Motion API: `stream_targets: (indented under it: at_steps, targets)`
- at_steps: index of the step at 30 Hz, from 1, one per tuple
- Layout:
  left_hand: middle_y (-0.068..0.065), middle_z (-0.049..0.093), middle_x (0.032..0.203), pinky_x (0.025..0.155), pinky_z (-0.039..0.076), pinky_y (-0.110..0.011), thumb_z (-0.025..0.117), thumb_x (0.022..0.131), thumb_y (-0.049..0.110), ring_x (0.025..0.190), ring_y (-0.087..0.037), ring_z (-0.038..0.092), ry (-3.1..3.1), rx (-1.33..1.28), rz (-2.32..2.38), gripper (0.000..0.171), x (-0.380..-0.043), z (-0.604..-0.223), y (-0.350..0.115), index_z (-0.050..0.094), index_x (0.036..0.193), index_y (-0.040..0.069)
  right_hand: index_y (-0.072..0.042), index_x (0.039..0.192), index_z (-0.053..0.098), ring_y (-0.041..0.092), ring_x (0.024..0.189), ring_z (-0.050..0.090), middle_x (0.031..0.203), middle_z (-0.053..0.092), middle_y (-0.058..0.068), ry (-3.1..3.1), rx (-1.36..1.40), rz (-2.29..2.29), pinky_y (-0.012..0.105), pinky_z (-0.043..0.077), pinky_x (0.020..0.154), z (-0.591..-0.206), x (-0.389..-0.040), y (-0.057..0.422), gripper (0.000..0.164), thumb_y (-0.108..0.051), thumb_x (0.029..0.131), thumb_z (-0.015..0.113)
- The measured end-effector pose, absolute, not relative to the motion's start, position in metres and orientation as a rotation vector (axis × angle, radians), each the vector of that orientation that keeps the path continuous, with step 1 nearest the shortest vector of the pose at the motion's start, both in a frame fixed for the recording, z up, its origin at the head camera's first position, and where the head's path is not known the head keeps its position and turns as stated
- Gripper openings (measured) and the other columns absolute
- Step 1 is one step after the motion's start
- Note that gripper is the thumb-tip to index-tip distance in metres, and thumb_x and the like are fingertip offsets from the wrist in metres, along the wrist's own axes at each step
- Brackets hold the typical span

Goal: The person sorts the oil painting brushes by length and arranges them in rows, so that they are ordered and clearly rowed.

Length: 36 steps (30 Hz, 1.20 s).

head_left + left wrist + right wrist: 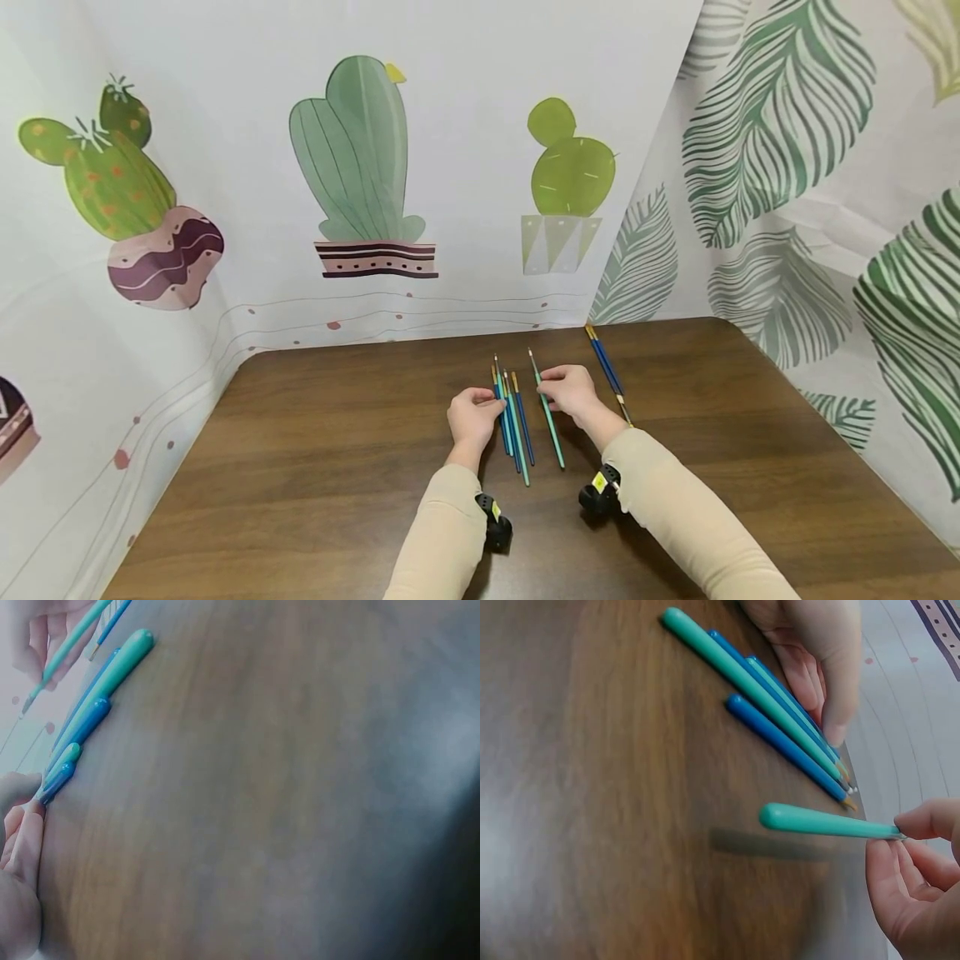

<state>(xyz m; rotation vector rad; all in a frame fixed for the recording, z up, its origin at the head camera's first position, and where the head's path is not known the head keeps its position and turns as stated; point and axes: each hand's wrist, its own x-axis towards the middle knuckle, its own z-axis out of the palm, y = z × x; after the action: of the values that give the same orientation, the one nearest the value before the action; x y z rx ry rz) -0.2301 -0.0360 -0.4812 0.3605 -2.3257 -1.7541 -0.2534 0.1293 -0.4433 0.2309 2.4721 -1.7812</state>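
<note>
Several slim paintbrushes (pixel 521 425) with blue and mint-green handles lie side by side on the brown table, bristles pointing away. At the left edge of this row is my left hand (pixel 474 417); its thumb and index finger pinch a blue paintbrush (pixel 61 780) there. My right hand (pixel 573 392) holds a mint-green paintbrush (pixel 552 432) near its bristle end, between thumb and fingertips. In the right wrist view the handle of this mint-green brush is apart from the row, with a shadow on the tabletop beneath it.
Further right on the brown table (pixel 337 467) lie blue-handled brushes (pixel 604 360) and a shorter brush (pixel 622 408), partly behind my right arm. White cloth printed with cacti (pixel 360 158) and leaves (pixel 780 125) hangs behind the table's back edge.
</note>
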Motion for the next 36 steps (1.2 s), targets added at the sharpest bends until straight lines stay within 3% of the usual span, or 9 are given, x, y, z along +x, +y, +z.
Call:
stream_targets:
  at_steps: [7, 20, 36]
  targets:
    - [-0.013, 0.073, 0.084, 0.072, 0.057, -0.033, 0.078, 0.074, 0.009, 0.078, -0.02, 0.072, -2.318, 0.365, -1.782, 0.018, -0.23, -0.481, -0.036, 0.069, 0.087, 0.001, 0.007, 0.113, 0.062, 0.017, 0.081, 0.063, 0.111, 0.062, 0.024, 2.461, 0.206, -1.784, 0.029, 0.058, 0.064, -0.443, -0.25, 0.143, 0.03, -0.003, 0.084, 0.061]
    - [-0.012, 0.073, 0.083, 0.072, 0.056, -0.032, 0.079, 0.074, 0.011, 0.078, -0.019, 0.071, -2.327, 0.364, -1.771, 0.018, -0.229, -0.48, -0.036, 0.069, 0.086, 0.002, 0.011, 0.115, 0.06, 0.01, 0.073, 0.063, 0.095, 0.068, 0.017, 2.457, 0.151, -1.793, 0.026, 0.056, 0.061, -0.434, -0.236, 0.17, 0.034, -0.004, 0.084, 0.061]
    - [-0.012, 0.073, 0.084, 0.073, 0.057, -0.032, 0.078, 0.075, 0.011, 0.079, -0.019, 0.071, -2.324, 0.364, -1.776, 0.018, -0.23, -0.48, -0.035, 0.069, 0.087, 0.002, 0.012, 0.119, 0.056, 0.012, 0.078, 0.065, 0.093, 0.07, 0.012, 2.468, 0.131, -1.762, 0.026, 0.056, 0.064, -0.43, -0.224, 0.201, 0.038, -0.005, 0.086, 0.06]
